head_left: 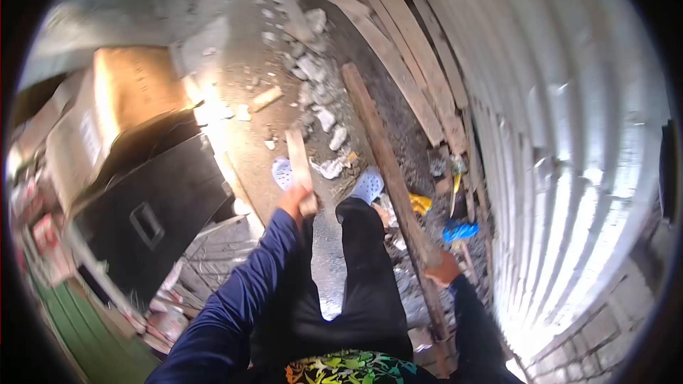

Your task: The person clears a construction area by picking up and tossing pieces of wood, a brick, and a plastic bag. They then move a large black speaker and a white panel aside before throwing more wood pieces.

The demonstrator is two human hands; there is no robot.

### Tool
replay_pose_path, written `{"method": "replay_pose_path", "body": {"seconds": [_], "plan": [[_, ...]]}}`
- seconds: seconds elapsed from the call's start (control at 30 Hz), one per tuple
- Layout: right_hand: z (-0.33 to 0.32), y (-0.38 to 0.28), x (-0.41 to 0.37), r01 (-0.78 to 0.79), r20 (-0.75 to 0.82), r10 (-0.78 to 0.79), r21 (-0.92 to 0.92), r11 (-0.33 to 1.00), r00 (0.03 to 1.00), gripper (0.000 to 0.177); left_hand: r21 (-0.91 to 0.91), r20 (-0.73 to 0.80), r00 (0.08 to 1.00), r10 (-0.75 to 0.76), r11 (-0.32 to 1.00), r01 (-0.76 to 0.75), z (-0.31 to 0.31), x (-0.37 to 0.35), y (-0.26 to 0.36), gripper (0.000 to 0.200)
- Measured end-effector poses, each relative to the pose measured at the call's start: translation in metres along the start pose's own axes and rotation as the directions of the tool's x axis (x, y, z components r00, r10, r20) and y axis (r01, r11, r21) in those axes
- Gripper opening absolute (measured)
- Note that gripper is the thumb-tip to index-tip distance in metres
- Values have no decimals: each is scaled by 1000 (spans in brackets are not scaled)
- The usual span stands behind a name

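My left hand is closed around the lower end of a short flat piece of wood, which points away from me above my shoe. On the other side, my right hand grips a long rough wooden pole. The pole slants from beside my right leg up toward the rubble. Part of my right hand's fingers is hidden behind it. My other light perforated clog is between the two pieces of wood.
Long planks lie along the corrugated metal wall at right. Broken stones form a line ahead. A blue plastic scrap and yellow scrap lie by the pole. At left are a cardboard box and a dark panel.
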State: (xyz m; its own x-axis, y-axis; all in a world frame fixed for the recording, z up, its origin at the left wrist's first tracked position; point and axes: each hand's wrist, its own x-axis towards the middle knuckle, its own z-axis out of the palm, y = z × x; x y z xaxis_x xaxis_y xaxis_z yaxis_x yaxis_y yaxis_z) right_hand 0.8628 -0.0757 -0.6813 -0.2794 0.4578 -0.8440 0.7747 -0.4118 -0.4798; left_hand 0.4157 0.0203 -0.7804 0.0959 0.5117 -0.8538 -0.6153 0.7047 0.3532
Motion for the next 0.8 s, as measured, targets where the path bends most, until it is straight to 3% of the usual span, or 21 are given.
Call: {"method": "replay_pose_path", "body": {"seconds": [0.07, 0.1, 0.13, 0.2, 0.27, 0.33, 0.37, 0.47, 0.57, 0.6, 0.67, 0.7, 0.77, 0.8], "plan": [[-22, -51, -44, 79, -41, -83, -85, 993, 996, 71, -29, -32, 999, -7, 1000, 6, 53, -99, 12, 29], [-33, -78, -63, 34, -103, -44, -97, 995, 994, 68, -55, -53, 997, -58, 997, 55, 68, -138, 18, 37], [-44, -108, -83, -15, -164, -2, -102, 995, 987, 65, -98, -81, 997, -8, 995, 0, 87, -177, 29, 42], [-70, -181, -124, 71, -153, -106, -218, 973, 982, 63, -168, -95, 991, 98, 979, -113, 114, -236, 58, 48], [-80, -240, -161, 147, -135, -200, -327, 933, 971, 60, -193, -77, 945, 317, 925, -326, 119, -284, 82, 72], [-85, -293, -183, 393, -78, -441, -337, 855, 894, 56, -318, -108, 839, 533, 781, -537, 116, -321, 115, 77], [-84, -318, -192, 422, -65, -478, -374, 826, 876, 56, -338, -129, 771, 624, 703, -626, 110, -340, 129, 79], [-67, -407, -212, 601, 181, -575, -303, 740, 798, 52, -309, -148, 494, 857, 434, -846, 92, -424, 170, 79], [-29, -474, -208, 717, 308, -657, -432, 548, 688, 50, -372, -361, 459, 811, 326, -869, 43, -492, 172, 73], [-11, -495, -204, 730, 321, -668, -444, 520, 671, 50, -354, -377, 333, 864, 197, -914, 15, -508, 168, 69], [37, -535, -200, 880, 412, -803, -391, 271, 430, 48, -316, -434, 119, 893, -27, -948, -48, -542, 160, 56], [64, -562, -208, 888, 424, -807, -386, 250, 411, 48, -261, -443, 67, 894, -57, -964, -61, -583, 164, 55], [122, -608, -237, 886, 519, -738, -395, 241, 432, 52, -165, -634, -47, 772, -195, -967, -109, -635, 155, 67], [148, -624, -239, 922, 562, -743, -333, 199, 364, 52, -120, -647, -78, 759, -202, -972, -131, -665, 147, 68]]}}
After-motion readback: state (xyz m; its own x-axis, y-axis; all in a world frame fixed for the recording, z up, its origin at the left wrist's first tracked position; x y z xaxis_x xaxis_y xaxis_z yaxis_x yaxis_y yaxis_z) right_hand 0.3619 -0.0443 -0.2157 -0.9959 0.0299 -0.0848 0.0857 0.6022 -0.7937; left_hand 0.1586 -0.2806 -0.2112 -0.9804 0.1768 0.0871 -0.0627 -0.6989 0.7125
